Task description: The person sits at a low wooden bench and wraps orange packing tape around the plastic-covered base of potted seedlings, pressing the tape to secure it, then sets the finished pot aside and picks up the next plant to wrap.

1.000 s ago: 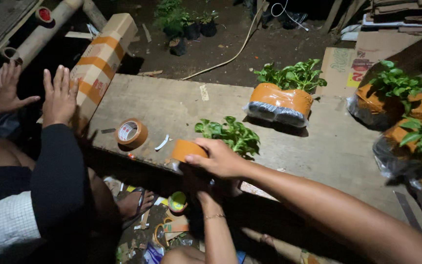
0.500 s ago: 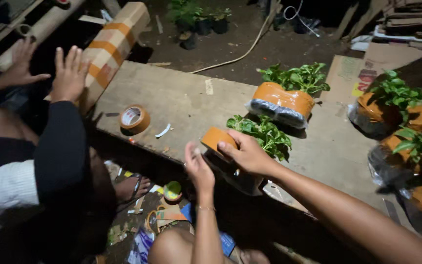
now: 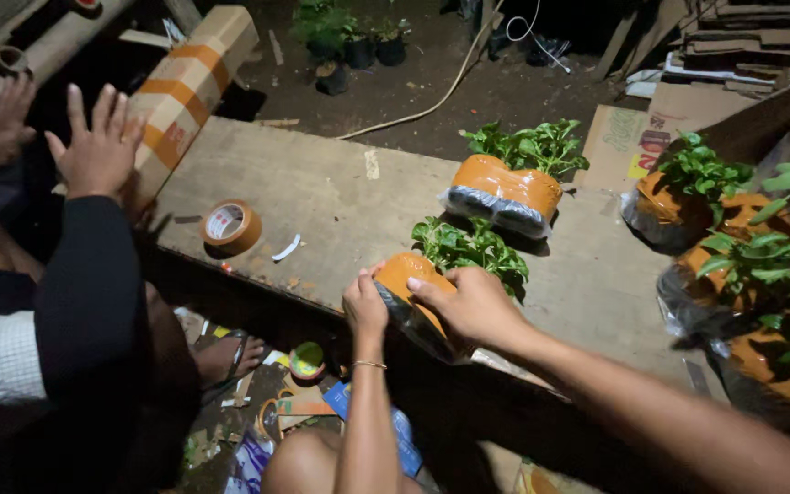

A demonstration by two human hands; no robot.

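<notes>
Both my hands grip a plant bundle (image 3: 454, 261), a leafy green seedling whose root ball is wrapped in clear plastic and orange tape, at the near edge of a wooden board (image 3: 340, 201). My left hand (image 3: 365, 306) clasps the wrapped end from the left. My right hand (image 3: 473, 306) covers it from the right. A second wrapped seedling (image 3: 505, 187) lies farther back on the board.
An orange tape roll (image 3: 230, 226) lies on the board's left part. Another person's two hands (image 3: 98, 146) press on a taped cardboard box (image 3: 189, 82) at the left. More wrapped seedlings (image 3: 752, 265) crowd the right. Scraps and a sandalled foot (image 3: 230, 352) are below.
My right hand has slid the seedling bundle rightward along the board's edge, and my left hand has come up and closed on its wrapped end. The view shifted slightly.
</notes>
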